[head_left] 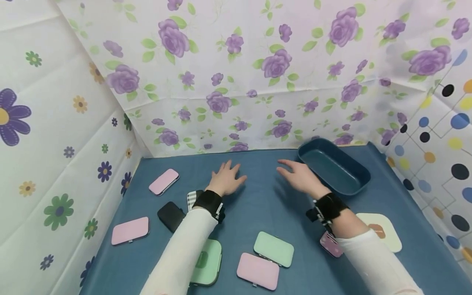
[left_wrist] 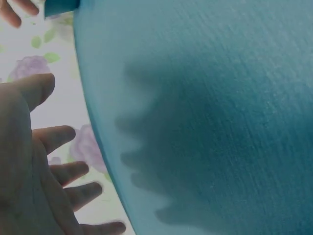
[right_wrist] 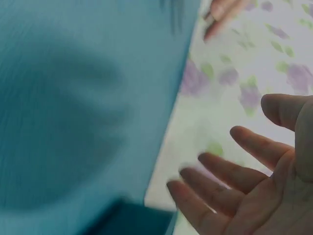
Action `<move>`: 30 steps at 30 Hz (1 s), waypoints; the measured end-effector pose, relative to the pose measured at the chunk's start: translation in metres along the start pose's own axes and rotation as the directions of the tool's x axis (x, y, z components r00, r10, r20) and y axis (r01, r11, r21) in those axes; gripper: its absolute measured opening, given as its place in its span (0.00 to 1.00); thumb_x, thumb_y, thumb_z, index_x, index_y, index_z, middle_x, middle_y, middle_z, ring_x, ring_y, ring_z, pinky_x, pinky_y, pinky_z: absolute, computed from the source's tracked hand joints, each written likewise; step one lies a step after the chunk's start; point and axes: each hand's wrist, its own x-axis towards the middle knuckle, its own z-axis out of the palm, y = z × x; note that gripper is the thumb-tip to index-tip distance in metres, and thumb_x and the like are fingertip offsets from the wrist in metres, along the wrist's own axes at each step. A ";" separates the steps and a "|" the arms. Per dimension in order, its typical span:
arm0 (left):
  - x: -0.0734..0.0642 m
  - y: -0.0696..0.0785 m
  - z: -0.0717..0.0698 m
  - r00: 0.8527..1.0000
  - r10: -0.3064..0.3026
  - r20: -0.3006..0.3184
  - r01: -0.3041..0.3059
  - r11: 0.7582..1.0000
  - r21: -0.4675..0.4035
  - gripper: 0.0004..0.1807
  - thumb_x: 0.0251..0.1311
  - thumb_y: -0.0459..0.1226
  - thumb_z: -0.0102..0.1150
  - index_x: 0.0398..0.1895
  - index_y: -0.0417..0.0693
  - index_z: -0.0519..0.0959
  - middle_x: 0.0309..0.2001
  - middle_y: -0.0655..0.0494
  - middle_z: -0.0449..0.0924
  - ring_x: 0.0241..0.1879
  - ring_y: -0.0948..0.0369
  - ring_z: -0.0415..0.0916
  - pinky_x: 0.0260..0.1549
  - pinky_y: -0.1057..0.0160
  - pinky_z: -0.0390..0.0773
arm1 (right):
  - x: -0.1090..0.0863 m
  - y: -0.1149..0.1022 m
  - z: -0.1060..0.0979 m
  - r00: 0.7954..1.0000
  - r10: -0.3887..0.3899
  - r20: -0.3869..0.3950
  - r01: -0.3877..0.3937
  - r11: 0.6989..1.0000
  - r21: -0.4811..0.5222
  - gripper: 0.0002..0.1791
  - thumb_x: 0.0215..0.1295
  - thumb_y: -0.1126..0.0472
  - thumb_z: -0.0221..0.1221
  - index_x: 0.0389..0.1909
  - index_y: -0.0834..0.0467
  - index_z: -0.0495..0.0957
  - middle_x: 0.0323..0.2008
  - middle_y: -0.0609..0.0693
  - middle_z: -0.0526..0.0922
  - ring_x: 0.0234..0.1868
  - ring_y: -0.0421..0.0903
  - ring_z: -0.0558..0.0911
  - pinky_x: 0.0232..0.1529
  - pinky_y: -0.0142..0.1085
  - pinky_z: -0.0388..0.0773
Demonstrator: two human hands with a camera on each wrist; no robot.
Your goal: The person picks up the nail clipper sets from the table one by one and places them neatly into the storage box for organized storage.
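My left hand (head_left: 225,179) hovers over the blue table cover (head_left: 254,209), fingers spread and holding nothing. Near its wrist lie a black-and-white checkered case (head_left: 191,199), partly hidden, and a black case (head_left: 171,217). To the right, my right hand (head_left: 300,177) is also in the air with its fingers extended and nothing in them, beside a dark blue open bin (head_left: 333,166). Both wrist views show spread fingers above the cover: the left hand (left_wrist: 29,147) casts a shadow, and so does the right hand (right_wrist: 259,181).
Flat pink cases lie at left, one upper (head_left: 164,182) and one lower (head_left: 130,231). In front are a mint case (head_left: 274,249), a pink case (head_left: 258,271) and a larger green case (head_left: 208,262). Under the right forearm are a purple patterned case (head_left: 330,245) and a cream case (head_left: 391,233).
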 end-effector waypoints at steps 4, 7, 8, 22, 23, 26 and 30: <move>-0.004 -0.002 -0.001 0.999 0.043 -0.010 -0.044 0.999 -0.021 0.35 0.83 0.57 0.48 0.84 0.51 0.65 0.85 0.41 0.52 0.83 0.44 0.52 0.74 0.34 0.58 | -0.022 0.020 -0.033 0.991 0.064 -0.119 -0.064 0.998 -0.002 0.32 0.86 0.39 0.47 0.76 0.55 0.74 0.65 0.61 0.82 0.61 0.60 0.83 0.58 0.60 0.77; -0.007 -0.004 -0.001 0.998 0.060 -0.013 -0.060 0.998 -0.023 0.33 0.83 0.55 0.49 0.82 0.50 0.67 0.84 0.41 0.53 0.82 0.44 0.55 0.73 0.36 0.62 | -0.039 0.041 -0.056 0.958 0.192 -0.215 -0.206 0.978 -0.043 0.36 0.85 0.35 0.43 0.77 0.57 0.72 0.65 0.65 0.82 0.60 0.65 0.82 0.57 0.63 0.76; -0.007 -0.005 0.000 0.998 0.064 -0.014 -0.065 0.998 -0.023 0.32 0.83 0.54 0.49 0.82 0.50 0.68 0.84 0.40 0.54 0.81 0.44 0.56 0.73 0.36 0.62 | -0.044 0.048 -0.063 0.943 0.237 -0.236 -0.256 0.965 -0.057 0.38 0.85 0.35 0.42 0.78 0.59 0.70 0.65 0.67 0.81 0.61 0.67 0.81 0.57 0.65 0.76; -0.010 -0.013 0.002 0.996 0.078 -0.036 -0.080 0.995 -0.057 0.28 0.83 0.50 0.52 0.79 0.47 0.72 0.83 0.40 0.56 0.80 0.42 0.59 0.71 0.37 0.66 | -0.097 0.133 -0.108 0.815 0.557 -0.159 -0.576 0.810 -0.110 0.58 0.82 0.30 0.37 0.77 0.84 0.36 0.70 0.90 0.48 0.71 0.86 0.54 0.63 0.77 0.63; -0.010 -0.013 0.003 0.996 0.080 -0.037 -0.082 0.995 -0.058 0.28 0.83 0.49 0.52 0.79 0.47 0.72 0.83 0.40 0.56 0.80 0.42 0.59 0.71 0.37 0.66 | -0.098 0.135 -0.108 0.808 0.571 -0.148 -0.587 0.803 -0.107 0.59 0.81 0.30 0.37 0.76 0.85 0.37 0.69 0.90 0.49 0.70 0.86 0.55 0.63 0.76 0.64; -0.010 -0.013 0.003 0.995 0.088 -0.040 -0.090 0.994 -0.059 0.28 0.84 0.49 0.51 0.78 0.47 0.72 0.83 0.40 0.57 0.79 0.42 0.60 0.71 0.38 0.67 | -0.101 0.138 -0.106 0.791 0.598 -0.130 -0.610 0.785 -0.105 0.58 0.81 0.30 0.37 0.75 0.86 0.49 0.67 0.88 0.57 0.67 0.84 0.63 0.60 0.73 0.70; -0.010 -0.014 0.003 0.994 0.098 -0.041 -0.101 0.992 -0.072 0.28 0.84 0.49 0.51 0.78 0.45 0.72 0.82 0.39 0.58 0.79 0.42 0.60 0.71 0.38 0.67 | -0.107 0.138 -0.101 0.814 0.573 -0.101 -0.581 0.808 -0.099 0.50 0.82 0.32 0.38 0.62 0.81 0.71 0.55 0.80 0.76 0.53 0.75 0.78 0.48 0.65 0.77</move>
